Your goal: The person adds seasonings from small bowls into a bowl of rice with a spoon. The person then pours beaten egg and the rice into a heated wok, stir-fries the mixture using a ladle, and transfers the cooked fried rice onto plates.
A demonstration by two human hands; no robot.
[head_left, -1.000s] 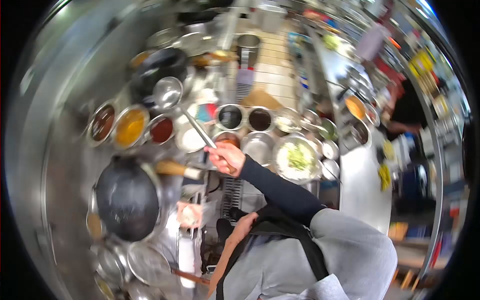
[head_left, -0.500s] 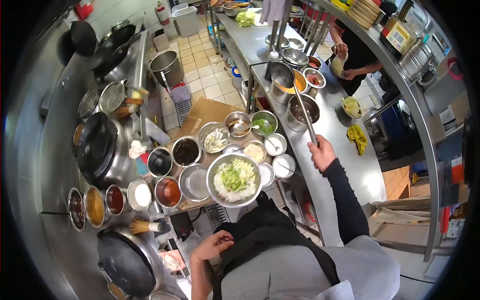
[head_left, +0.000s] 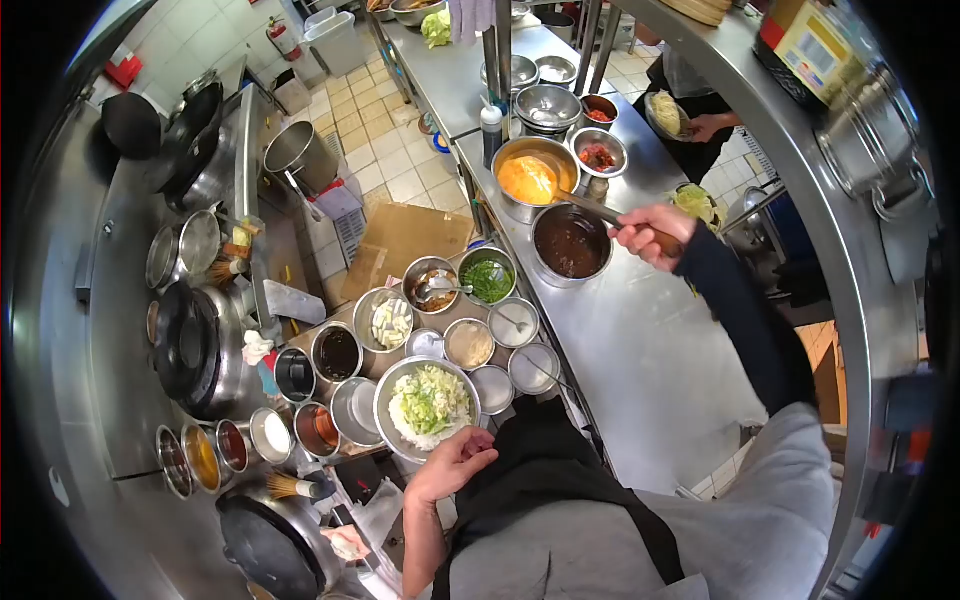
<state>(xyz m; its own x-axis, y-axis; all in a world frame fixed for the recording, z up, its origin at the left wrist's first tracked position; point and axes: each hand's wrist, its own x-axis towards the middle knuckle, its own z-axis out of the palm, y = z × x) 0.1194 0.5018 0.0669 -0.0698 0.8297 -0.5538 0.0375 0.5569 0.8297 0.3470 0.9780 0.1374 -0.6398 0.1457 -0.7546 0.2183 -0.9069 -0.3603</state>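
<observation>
The right hand [head_left: 655,237] grips the ladle [head_left: 595,209], its head apparently dipped in the pot [head_left: 519,208] of orange liquid [head_left: 524,180], seemingly scooping, so lifting calls for steadiness, while the left hand [head_left: 455,467] hangs slack, empty

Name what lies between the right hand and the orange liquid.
Head view: a ladle handle runs from the right hand toward the orange liquid, over the dark sauce pot's rim.
</observation>
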